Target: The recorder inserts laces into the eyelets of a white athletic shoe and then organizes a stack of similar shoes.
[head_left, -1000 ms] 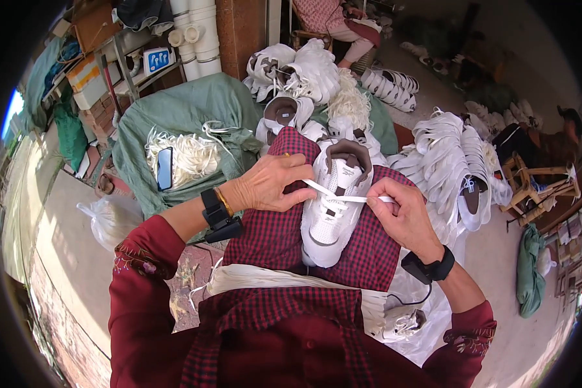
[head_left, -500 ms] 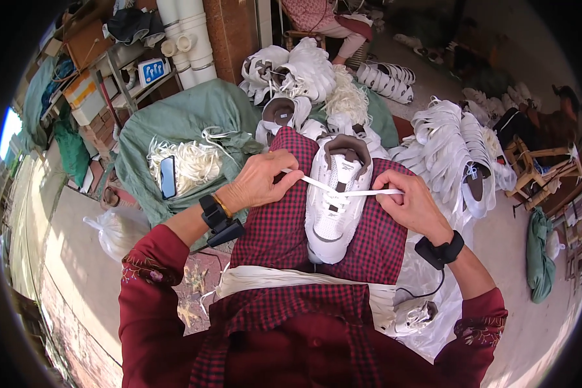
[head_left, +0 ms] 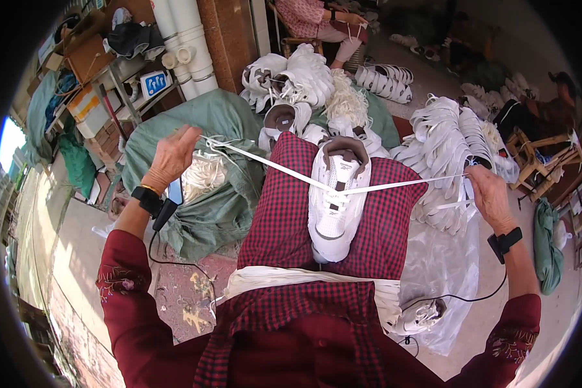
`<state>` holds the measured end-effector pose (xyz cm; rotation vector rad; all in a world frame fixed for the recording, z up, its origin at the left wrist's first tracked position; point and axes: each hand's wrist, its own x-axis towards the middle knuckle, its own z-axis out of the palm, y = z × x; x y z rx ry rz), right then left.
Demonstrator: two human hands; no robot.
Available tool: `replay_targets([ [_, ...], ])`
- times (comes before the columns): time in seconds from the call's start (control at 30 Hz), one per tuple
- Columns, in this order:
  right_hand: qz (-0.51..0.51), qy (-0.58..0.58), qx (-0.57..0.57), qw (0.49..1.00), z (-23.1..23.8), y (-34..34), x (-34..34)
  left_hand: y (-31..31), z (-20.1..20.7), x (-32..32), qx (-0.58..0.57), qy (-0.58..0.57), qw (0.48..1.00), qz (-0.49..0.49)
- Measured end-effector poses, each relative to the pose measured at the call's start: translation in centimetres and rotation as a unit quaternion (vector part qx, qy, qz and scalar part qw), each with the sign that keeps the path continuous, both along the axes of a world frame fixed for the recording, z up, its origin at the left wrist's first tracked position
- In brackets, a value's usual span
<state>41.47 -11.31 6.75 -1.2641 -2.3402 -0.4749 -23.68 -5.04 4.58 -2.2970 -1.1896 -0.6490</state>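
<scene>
A white sneaker [head_left: 335, 220] with a grey-brown lining lies on my lap, on a red-and-black checked apron [head_left: 281, 213], its toe toward me. A flat white shoelace [head_left: 270, 164] runs through its lower eyelets and stretches out to both sides in a wide V. My left hand [head_left: 176, 154], closed, pinches one length of the lace over the green cloth. Far to the right, my right hand [head_left: 489, 194] is closed on the other length, in front of the heaped shoe parts. Neither hand touches the sneaker itself.
Loose white laces [head_left: 204, 176] lie on a green cloth [head_left: 229, 116] at the left. White shoe parts [head_left: 433, 139] are heaped at the right, with more shoes [head_left: 307, 71] ahead. Another sneaker [head_left: 423, 315] sits by my right thigh. A seated person [head_left: 304, 19] is beyond.
My hands have moved far apart, the left one up and leftward, the right one out rightward. Both lengths of the lace are drawn out much longer. The sneaker stays on my lap.
</scene>
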Motion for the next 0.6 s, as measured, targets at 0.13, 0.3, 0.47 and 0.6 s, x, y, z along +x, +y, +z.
replay_targets([
  [0.13, -0.160, -0.023, 0.057, 0.985, 4.5, -2.7, 8.1, -2.7, 5.2, -7.6, 0.090, -0.020, 0.991, 0.096],
  [0.3, -0.303, -0.081, 0.118, 0.942, 7.9, -4.8, 18.4, -5.3, 9.9, -11.1, 0.142, -0.041, 0.973, 0.178],
  [0.47, -0.355, -0.106, 0.124, 0.921, 9.8, -3.8, 19.5, -5.3, 11.7, -11.3, 0.153, -0.030, 0.971, 0.179],
  [0.6, -0.294, -0.106, 0.211, 0.926, 10.8, -3.6, 20.2, -3.7, 11.7, -11.5, 0.144, -0.025, 0.973, 0.178],
])
